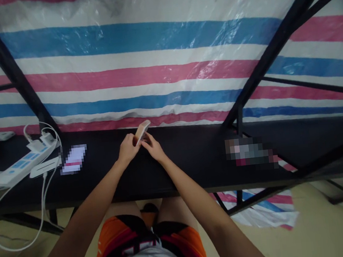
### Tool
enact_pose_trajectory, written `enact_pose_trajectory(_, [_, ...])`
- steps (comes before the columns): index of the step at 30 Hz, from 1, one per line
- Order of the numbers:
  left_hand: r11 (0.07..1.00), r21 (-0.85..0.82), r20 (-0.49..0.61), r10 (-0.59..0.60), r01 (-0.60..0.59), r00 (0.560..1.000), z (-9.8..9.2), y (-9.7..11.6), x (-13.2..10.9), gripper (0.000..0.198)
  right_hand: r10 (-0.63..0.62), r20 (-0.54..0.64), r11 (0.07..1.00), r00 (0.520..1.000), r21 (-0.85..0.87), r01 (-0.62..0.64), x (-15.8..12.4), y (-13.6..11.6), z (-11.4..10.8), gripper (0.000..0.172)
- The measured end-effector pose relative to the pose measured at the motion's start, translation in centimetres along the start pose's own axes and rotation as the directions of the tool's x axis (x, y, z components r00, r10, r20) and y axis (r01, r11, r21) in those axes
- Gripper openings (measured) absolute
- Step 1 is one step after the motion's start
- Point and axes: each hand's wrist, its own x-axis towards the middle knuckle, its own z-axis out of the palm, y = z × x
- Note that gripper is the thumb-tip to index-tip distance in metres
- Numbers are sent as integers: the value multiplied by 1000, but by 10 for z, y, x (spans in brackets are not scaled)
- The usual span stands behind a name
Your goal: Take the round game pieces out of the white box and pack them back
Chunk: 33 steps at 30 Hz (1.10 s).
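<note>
Above the black tabletop (189, 155), my left hand (127, 149) closes round the lower left side of a small flat tan block with a white edge (142, 130). My right hand (154, 146) pinches the same block at its lower right. The block tilts up and away from me, leaning to the right; fingers hide its lower end. Its exact kind cannot be made out. The two hands almost meet beneath it.
At left lie a white power strip (22, 164) with plugs, looping white cables (42, 224), a white flat device (43, 168) and a blurred-out phone-like rectangle (74, 159). A pixelated item (250, 152) lies at right. Black frame bars (258, 82) stand before a striped plastic sheet (137, 38).
</note>
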Motion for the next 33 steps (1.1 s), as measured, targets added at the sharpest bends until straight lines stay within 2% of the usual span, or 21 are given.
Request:
enact_pose_trajectory(3, [978, 109, 144, 163, -180, 976, 6, 15, -9, 24, 74, -12, 990, 997, 119, -72, 2, 5, -1, 56])
enact_pose_trajectory(6, [932, 43, 272, 334, -359, 902, 10, 22, -11, 31, 163, -86, 982, 983, 106, -154, 6, 15, -10, 50])
enact_pose_trajectory(7, [925, 14, 294, 359, -379, 886, 11, 21, -10, 29, 177, -107, 981, 978, 103, -166, 7, 17, -14, 50])
enact_pose_trajectory(8, [929, -8, 287, 357, -371, 889, 10, 18, -8, 27, 184, -125, 979, 975, 112, -170, 8, 20, -17, 50])
enact_pose_trajectory(10, [962, -40, 179, 272, -269, 946, 9, 8, -2, 27, 199, -134, 972, 971, 154, -178, 10, 23, -21, 49])
enact_pose_trajectory(12, [990, -109, 16, 86, -84, 996, 6, -5, 5, 34, 221, -104, 958, 970, 211, -196, 10, 24, -22, 47])
enact_pose_trajectory(13, [984, -178, -4, -22, 21, 1000, 5, -12, 8, 42, 233, -78, 949, 969, 235, -209, 10, 25, -23, 46])
enact_pose_trajectory(14, [955, -264, 38, -127, 132, 991, 4, -18, 10, 49, 242, -54, 942, 969, 254, -221, 10, 26, -23, 45])
enact_pose_trajectory(15, [905, -354, 142, -198, 237, 970, 3, -23, 12, 53, 247, -35, 936, 968, 267, -229, 10, 27, -23, 44])
enact_pose_trajectory(17, [775, -498, 372, -215, 390, 903, 2, -30, 14, 55, 257, -13, 929, 966, 279, -243, 9, 30, -23, 44])
enact_pose_trajectory(19, [684, -577, 467, -174, 447, 867, 1, -32, 14, 54, 267, -3, 930, 964, 262, -257, 9, 33, -23, 44])
enact_pose_trajectory(23, [667, -606, 427, -187, 434, 885, -1, -31, 12, 53, 284, 12, 949, 959, 141, -283, 9, 35, -23, 45])
enact_pose_trajectory(26, [736, -576, 389, -137, 356, 911, -2, -31, 12, 48, 260, -10, 965, 966, 29, -259, 7, 31, -24, 43])
enact_pose_trajectory(30, [942, -328, 143, -28, 74, 989, -4, -37, 15, 37, 98, -113, 972, 989, -202, -120, 4, 19, -32, 38])
enact_pose_trajectory(33, [976, -216, 10, 29, -26, 1000, -4, -44, 18, 36, -3, -141, 948, 990, -315, -42, 3, 13, -37, 36])
